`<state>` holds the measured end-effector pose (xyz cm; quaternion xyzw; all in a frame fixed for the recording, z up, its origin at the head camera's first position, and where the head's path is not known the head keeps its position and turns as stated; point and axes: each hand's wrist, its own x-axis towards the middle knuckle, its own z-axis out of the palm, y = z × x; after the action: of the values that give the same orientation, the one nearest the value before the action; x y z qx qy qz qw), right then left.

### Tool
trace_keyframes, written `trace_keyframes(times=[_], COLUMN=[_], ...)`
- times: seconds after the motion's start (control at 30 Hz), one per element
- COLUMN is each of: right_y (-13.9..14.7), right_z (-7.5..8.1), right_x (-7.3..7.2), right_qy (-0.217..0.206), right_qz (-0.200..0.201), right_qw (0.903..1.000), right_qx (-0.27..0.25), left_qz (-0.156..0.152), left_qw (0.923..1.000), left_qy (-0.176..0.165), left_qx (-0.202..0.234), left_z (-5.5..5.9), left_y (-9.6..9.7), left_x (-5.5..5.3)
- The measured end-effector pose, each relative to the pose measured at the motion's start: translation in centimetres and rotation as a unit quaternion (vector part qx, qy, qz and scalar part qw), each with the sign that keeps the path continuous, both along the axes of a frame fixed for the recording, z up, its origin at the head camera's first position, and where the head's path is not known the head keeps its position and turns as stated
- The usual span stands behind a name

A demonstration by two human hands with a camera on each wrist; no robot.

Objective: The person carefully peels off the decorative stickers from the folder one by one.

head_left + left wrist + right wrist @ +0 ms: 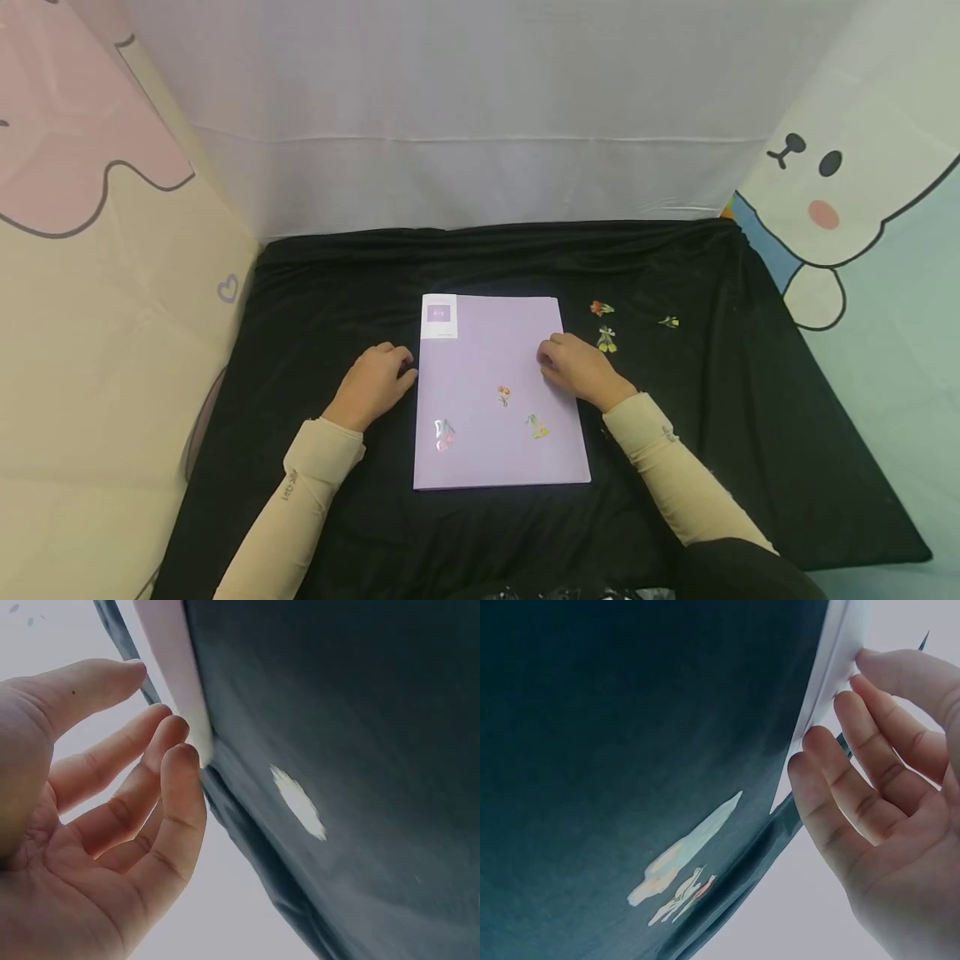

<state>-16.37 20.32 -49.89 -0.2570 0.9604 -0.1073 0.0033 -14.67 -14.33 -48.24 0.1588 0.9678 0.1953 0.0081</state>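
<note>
A light purple folder [487, 350] lies flat on the black cloth, with a white label [450, 325] at its far left corner. Three flower stickers sit on its cover: a pink one [445, 435], an orange one [503, 396] and a yellow one [537, 427]. My left hand [375, 382] is beside the folder's left edge, fingers loosely bent and holding nothing. At the right edge, my right hand [583, 369] has its fingertips on or just over the cover; contact is hard to tell. Its fingers [855, 742] look relaxed, with nothing between them and the thumb.
Right of the folder, more flower stickers lie on the black cloth [720, 433]: a red one [602, 308], a yellow one [607, 339] and a small one [670, 322]. A white curtain [480, 108] hangs behind; cartoon-printed sheets [862, 192] stand at both sides.
</note>
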Motion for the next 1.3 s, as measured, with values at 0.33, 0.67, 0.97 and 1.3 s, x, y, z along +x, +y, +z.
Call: trace_keyframes(times=[0.33,0.67,0.97,1.3], right_y=[0.0,0.0,0.1,0.0], right_z=[0.2,0.1,0.0,-0.1], right_x=[-0.1,0.0,0.1,0.2], right_qy=[-0.012,-0.013,0.007,0.003], right_qz=[-0.008,-0.010,-0.005,-0.009], right_qw=[0.9999,0.9999,1.0000,0.9999], right_qx=[0.004,0.000,-0.001,0.005], left_qz=[-0.062,-0.124,-0.139,-0.149], left_qw=[0.9973,0.9868,0.9811,0.9783], left_qy=[0.039,0.093,0.115,0.118], left_qx=[-0.005,-0.050,-0.069,-0.082], left_z=[0.4,-0.3,0.0,-0.2], left_y=[2.9,4.5,4.8,4.7], left_x=[2.9,5.4,6.3,6.9])
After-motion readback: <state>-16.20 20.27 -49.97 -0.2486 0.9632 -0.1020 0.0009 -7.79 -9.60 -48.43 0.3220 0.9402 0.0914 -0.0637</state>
